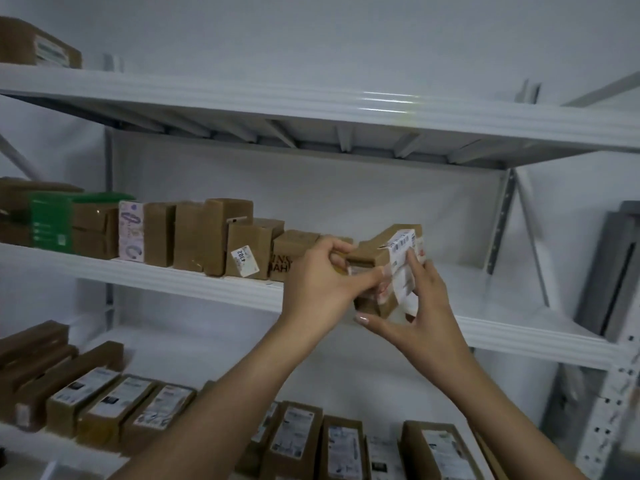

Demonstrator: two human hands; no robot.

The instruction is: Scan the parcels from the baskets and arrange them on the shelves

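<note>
I hold a small brown cardboard parcel [377,258] with a white barcode label at the front edge of the middle shelf [173,275]. My left hand [322,282] grips its left side from above. My right hand [415,306] clasps its labelled right side and underside. The parcel sits at the right end of a row of brown parcels [214,237] lined up on that shelf. Whether the parcel rests on the shelf or hangs just above it is hidden by my hands.
The middle shelf is bare to the right of the held parcel. Long labelled boxes [104,403] fill the lower shelf. One brown box [34,43] stands on the top shelf at the left. A grey upright post [505,220] and a grey panel [609,271] stand at the right.
</note>
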